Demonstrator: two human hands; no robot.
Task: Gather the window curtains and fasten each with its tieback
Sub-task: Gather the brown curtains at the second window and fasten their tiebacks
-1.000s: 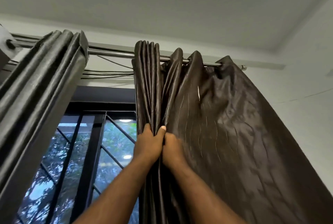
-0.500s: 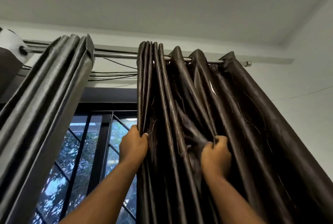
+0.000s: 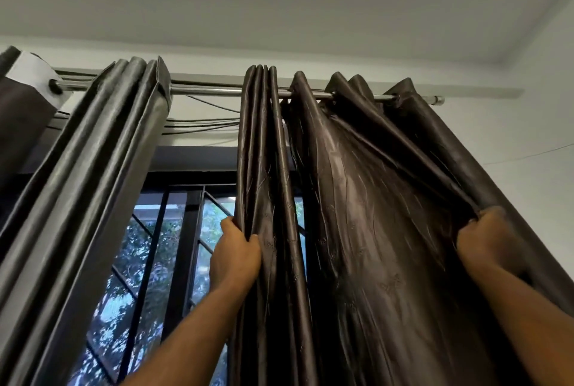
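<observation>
A dark brown satin curtain [image 3: 366,199] hangs by eyelets from a metal rod [image 3: 205,91] on the right half of the window. My left hand [image 3: 234,256] grips its bunched left folds. My right hand [image 3: 486,238] clutches a fold near its right edge, far from the left hand, and the cloth is stretched between them. A second curtain [image 3: 93,168], grey and leathery, hangs gathered at the left. No tieback is visible.
Behind the curtains a dark-framed window with a diagonal metal grille [image 3: 174,246] shows trees outside. Thin cables [image 3: 202,127] run along the wall under the rod. A white wall [image 3: 528,152] is on the right, the ceiling above.
My right hand has moved far right along the brown curtain, from touching the left hand to near the curtain's right edge. The left hand keeps its hold on the left folds.
</observation>
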